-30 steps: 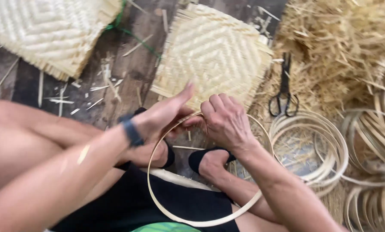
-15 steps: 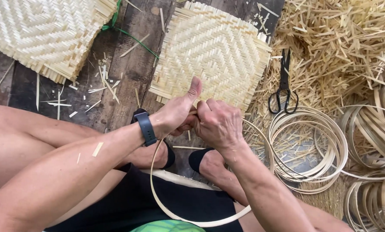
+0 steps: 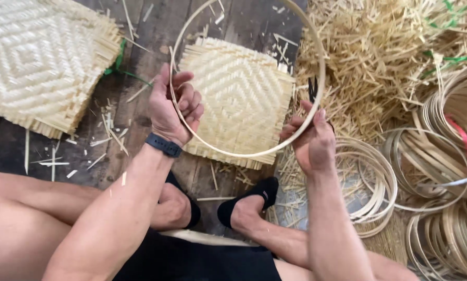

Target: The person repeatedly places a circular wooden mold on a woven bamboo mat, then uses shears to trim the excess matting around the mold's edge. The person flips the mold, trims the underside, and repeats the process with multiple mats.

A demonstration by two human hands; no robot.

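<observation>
You've got the bamboo hoop (image 3: 254, 154) up in both hands, held in the upper middle of the frame, right over the woven square mat (image 3: 238, 99) on the wooden floor (image 3: 145, 47). Your left hand (image 3: 172, 106) is curled round the hoop's left side, fingers wrapped inside the ring; your right hand (image 3: 312, 136) pinches the right side, thumb and fingertips closed on the strip. The hoop's top edge runs out of the frame, so I can't tell how round it is up there.

Watch that thin strip: squeeze the two sides together too hard and it could kink or spring open at its joint, wherever that sits. The right-hand pinch looks light, so a slip could let the ring snap back toward your face. The mat's fringe of loose ends could catch the hoop if you lower it crooked. Mind the scissors (image 3: 312, 89) half hidden behind the hoop by your right fingers, and the straw litter (image 3: 379, 57) underfoot near your socked feet (image 3: 249, 205).
</observation>
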